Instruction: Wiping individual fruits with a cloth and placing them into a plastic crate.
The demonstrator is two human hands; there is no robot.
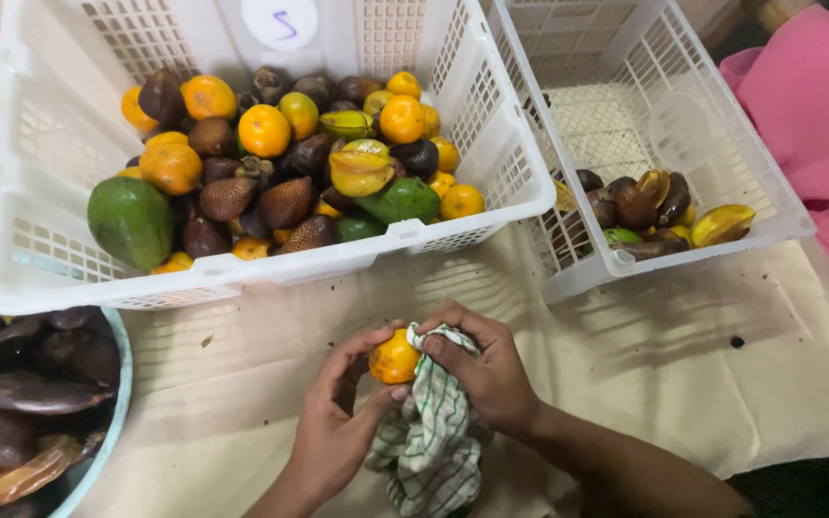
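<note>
While left hand point(338, 422) cradles orange point(393, 359), cloth-wrapped right hand point(486, 369) touching

A round orange citrus fruit point(394, 358) is seen beside a white cloth checked in green point(431, 436). At eleven o'clock, orange, brown and green fruits are held in a white plastic lattice crate point(40, 240); pink fabric point(813, 115) at two o'clock.

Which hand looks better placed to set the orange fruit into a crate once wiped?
Probably the left hand: it grips the small round orange fruit, while the right hand is bunched around the green-checked white cloth.
</note>
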